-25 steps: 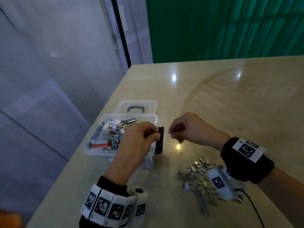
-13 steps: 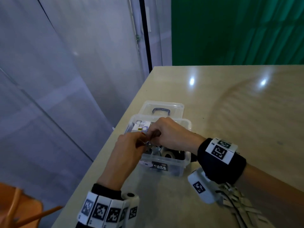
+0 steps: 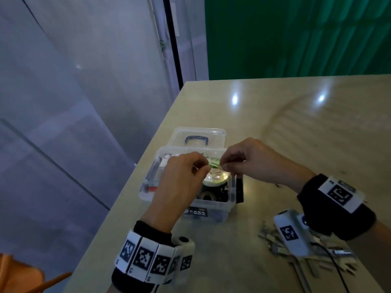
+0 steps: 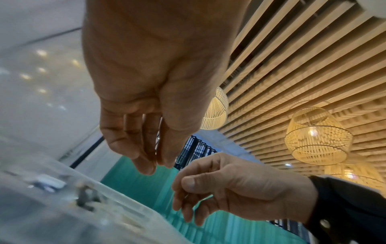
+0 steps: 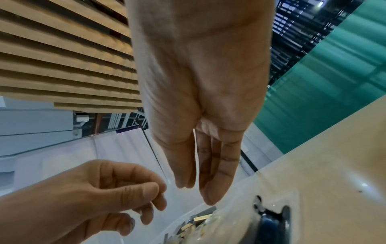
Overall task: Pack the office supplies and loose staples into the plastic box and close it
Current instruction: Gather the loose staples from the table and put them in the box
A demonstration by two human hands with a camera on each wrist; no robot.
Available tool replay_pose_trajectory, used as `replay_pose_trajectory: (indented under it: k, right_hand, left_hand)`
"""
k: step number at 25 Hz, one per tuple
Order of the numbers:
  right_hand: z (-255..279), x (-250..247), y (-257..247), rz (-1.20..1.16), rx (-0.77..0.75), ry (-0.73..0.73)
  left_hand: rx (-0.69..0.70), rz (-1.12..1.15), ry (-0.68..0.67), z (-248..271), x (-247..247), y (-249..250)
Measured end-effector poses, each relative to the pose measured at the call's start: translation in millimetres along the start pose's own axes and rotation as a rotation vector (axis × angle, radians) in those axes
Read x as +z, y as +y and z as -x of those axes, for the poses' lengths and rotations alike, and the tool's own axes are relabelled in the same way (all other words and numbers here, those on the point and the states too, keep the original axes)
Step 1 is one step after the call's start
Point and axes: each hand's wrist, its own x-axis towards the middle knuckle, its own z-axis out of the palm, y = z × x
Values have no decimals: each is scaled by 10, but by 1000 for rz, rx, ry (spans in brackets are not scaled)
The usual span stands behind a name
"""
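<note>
Woven pendant lamps [image 4: 317, 137] are hanging from a slatted wooden ceiling [image 4: 303, 57], suggesting a café-like office lounge.

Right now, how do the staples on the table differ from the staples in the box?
The staples on the table lie in a loose heap near the right hand's wrist, outside the plastic box. The staples in the box sit behind its clear wall, under both hands. Both are small metal strips.
</note>
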Motion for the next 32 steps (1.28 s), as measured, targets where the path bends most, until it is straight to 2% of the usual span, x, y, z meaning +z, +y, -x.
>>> replay_pose_trajectory:
  k: [4, 8, 10, 13, 18, 22, 25, 32]
  right_hand:
    - [434, -277, 333, 59, 84, -58]
    - [926, -452, 734, 145, 232, -120]
    - [1086, -476, 885, 132, 295, -114]
    - [1258, -456, 1139, 198, 370, -109]
    - [1401, -311, 1476, 313, 478, -104]
    - [1434, -162, 1491, 353, 448, -136]
    - [1395, -95, 1519, 346, 464, -112]
    - [1392, -35, 1537, 300, 472, -66]
  left_hand:
    - [117, 75, -111, -13, 514, 528]
    - [188, 91, -298, 68, 1125, 852]
    - [164, 66, -375, 82, 1395, 871]
    - [114, -21, -418, 96, 1751, 829]
    - [-42, -143, -526, 106, 2153, 618]
    - [-38, -150, -516, 134, 2262, 598]
    - [-94, -97, -499, 151, 2294, 610]
    - [-88, -60, -495, 164, 2289, 673]
